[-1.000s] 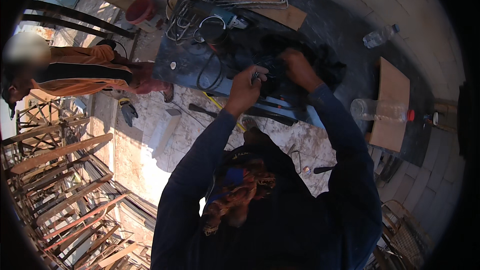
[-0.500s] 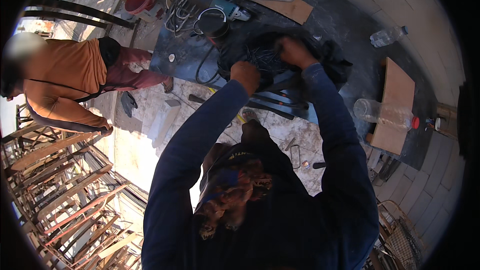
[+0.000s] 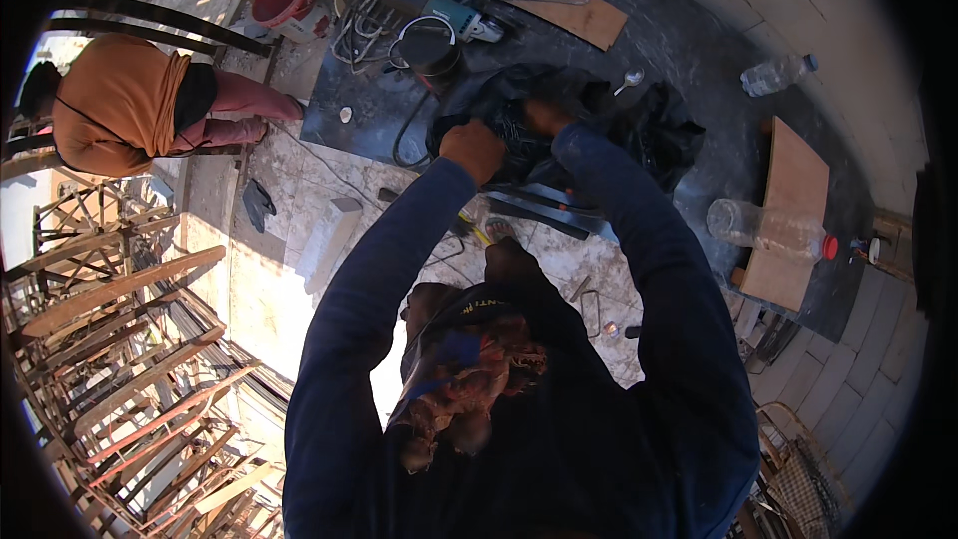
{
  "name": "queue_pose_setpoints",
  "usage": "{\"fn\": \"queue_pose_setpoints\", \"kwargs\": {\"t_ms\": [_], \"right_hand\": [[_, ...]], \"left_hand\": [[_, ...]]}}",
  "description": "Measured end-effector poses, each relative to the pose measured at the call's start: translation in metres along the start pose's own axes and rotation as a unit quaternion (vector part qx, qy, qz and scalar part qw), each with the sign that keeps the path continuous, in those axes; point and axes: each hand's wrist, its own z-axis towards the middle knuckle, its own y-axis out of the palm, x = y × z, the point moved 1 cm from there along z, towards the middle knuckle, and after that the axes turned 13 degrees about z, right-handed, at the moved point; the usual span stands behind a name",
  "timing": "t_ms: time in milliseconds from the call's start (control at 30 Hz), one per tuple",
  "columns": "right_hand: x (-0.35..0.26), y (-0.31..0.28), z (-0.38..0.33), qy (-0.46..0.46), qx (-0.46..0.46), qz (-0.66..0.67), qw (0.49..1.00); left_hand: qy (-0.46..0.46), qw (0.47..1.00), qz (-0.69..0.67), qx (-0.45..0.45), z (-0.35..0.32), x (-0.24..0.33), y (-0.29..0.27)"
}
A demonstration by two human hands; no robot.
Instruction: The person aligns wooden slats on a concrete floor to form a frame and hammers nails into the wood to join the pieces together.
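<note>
A crumpled black plastic bag (image 3: 654,135) lies on the dark tabletop (image 3: 679,40) in front of me. My left hand (image 3: 473,151) is closed on the bag's near left edge. At the bag's opening, my right hand (image 3: 547,119) is smeared by motion and its fingers are partly hidden among the dark folds. Thin, light slivers show inside the bag between my hands; their kind is too unclear to tell. A metal spoon (image 3: 631,80) lies beside the bag's far side.
An angle grinder (image 3: 454,16), a coiled cable and a dark pot (image 3: 427,48) stand at the table's far left. Two clear bottles, one being a large bottle (image 3: 733,222), lie right, near a wooden board (image 3: 788,210). A co-worker (image 3: 125,105) bends over at far left.
My right hand has moved left and slightly nearer, toward my left hand. The bag has shifted, uncovering the spoon. At left, the co-worker has bent over.
</note>
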Motion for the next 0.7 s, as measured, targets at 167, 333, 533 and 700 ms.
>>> {"fn": "queue_pose_setpoints", "kwargs": {"t_ms": [167, 333, 533, 700], "right_hand": [[0.012, 0.006, 0.008, -0.018, -0.051, 0.001, 0.999], [-0.004, -0.010, 0.010, -0.033, -0.120, 0.003, 0.992], [0.023, -0.030, 0.008, -0.097, -0.143, 0.065, 0.983], [0.050, -0.050, 0.009, -0.027, -0.211, -0.027, 0.977]], "left_hand": [[-0.012, 0.999, -0.044, 0.009, -0.005, -0.009, -0.004], [-0.017, 1.000, -0.022, -0.004, -0.012, -0.037, -0.014], [-0.043, 0.998, -0.033, -0.013, -0.018, -0.035, -0.018], [-0.035, 0.998, -0.034, 0.039, -0.021, -0.032, -0.027]]}}
